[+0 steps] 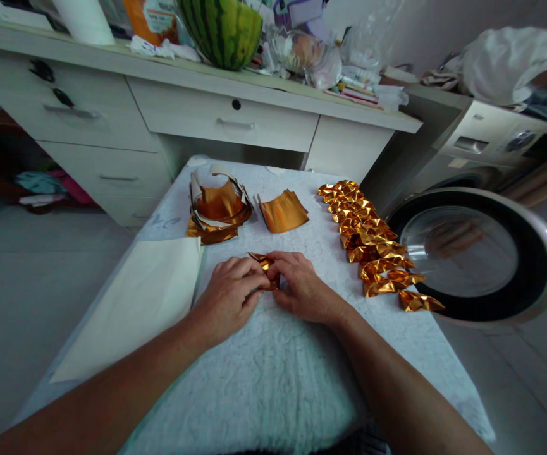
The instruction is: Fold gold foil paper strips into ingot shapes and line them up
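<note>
A piece of gold foil paper (269, 265), partly folded, is held between both hands near the middle of the cloth-covered table (235, 385). My left hand (235, 297) is closed on its left side, with the fingertips on the foil. From the other side my right hand (301, 287) pinches the same piece. The fingers hide much of its shape. Beyond them lies a small stack of curved gold foil sheets (284, 212). A larger bundle of foil sheets with curled pale strips (220, 205) rests to its left. Several folded gold foil pieces (372, 243) line the table's right side.
A white sheet of paper (135, 303) lies along the left edge. Past the table's far edge stands a white drawer desk (235, 117) bearing a cut watermelon (221, 31) and clutter. The round open door of a washing machine (477, 253) reaches close to the right edge.
</note>
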A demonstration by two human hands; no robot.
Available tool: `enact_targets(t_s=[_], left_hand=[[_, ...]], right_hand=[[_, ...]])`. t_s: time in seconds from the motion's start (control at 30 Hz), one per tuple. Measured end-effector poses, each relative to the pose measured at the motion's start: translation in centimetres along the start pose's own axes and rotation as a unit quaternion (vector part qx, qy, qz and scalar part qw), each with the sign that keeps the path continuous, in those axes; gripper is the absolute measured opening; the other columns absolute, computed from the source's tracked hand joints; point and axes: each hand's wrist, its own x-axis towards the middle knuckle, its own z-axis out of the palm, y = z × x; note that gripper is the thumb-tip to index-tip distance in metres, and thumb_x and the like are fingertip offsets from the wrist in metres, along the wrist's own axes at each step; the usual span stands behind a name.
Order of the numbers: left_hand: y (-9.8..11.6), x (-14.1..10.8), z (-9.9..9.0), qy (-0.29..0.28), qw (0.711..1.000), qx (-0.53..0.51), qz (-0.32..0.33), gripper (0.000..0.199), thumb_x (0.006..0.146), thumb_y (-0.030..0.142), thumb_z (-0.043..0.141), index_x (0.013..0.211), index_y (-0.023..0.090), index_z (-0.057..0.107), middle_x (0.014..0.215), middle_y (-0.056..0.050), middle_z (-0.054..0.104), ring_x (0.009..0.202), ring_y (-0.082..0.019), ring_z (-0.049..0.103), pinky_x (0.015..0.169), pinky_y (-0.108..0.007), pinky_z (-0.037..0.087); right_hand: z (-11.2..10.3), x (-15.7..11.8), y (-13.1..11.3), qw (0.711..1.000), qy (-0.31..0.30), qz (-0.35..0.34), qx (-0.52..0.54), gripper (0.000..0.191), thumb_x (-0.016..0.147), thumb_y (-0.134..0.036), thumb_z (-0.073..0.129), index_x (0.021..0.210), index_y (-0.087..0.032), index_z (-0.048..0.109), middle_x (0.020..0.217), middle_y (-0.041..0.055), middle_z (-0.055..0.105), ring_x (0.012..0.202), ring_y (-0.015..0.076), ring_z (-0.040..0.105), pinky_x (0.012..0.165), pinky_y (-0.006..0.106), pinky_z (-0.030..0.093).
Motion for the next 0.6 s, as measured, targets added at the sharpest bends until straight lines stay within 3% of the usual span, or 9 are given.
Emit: enact_targets(t_s=[0.1, 0.27, 0.6], left_hand=[[-0.1, 0.0, 0.1, -0.009, 1.0, 0.007, -0.002, 0.019, 0.086, 0.012, 0.057, 0.098, 0.024, 0.066, 0.103, -0.002, 0.062, 0.102, -0.023, 0.052, 0.087, -0.041, 0.039], [-0.3, 0.3, 0.3, -0.018, 1.0, 0.004, -0.025, 0.02, 0.084, 0.013, 0.059, 0.1, 0.022, 0.066, 0.104, -0.003, 0.062, 0.102, -0.023, 0.053, 0.089, -0.043, 0.041], [-0.1, 0.3, 0.2, -0.018, 0.999, 0.019, -0.039, 0.011, 0.084, 0.016, 0.06, 0.094, 0.019, 0.065, 0.104, -0.004, 0.063, 0.101, -0.024, 0.053, 0.088, -0.044, 0.042]], right_hand=[[0.1, 0.1, 0.1, 1.0, 0.022, -0.015, 0.008, 0.015, 0.079, -0.014, 0.063, 0.092, -0.019, 0.058, 0.131, 0.0096, 0.056, 0.12, 0.0257, 0.048, 0.1, 0.044, 0.036], [0.2, 0.5, -0.3, 0.998, 0.044, -0.046, -0.012, 0.013, 0.079, -0.009, 0.062, 0.081, -0.018, 0.053, 0.1, 0.0054, 0.064, 0.096, 0.0195, 0.057, 0.092, 0.036, 0.041], [0.5, 0.4, -1.1, 0.991, 0.032, -0.063, -0.114, 0.013, 0.083, -0.009, 0.057, 0.092, -0.014, 0.064, 0.106, 0.0098, 0.066, 0.102, 0.0224, 0.057, 0.093, 0.036, 0.044]])
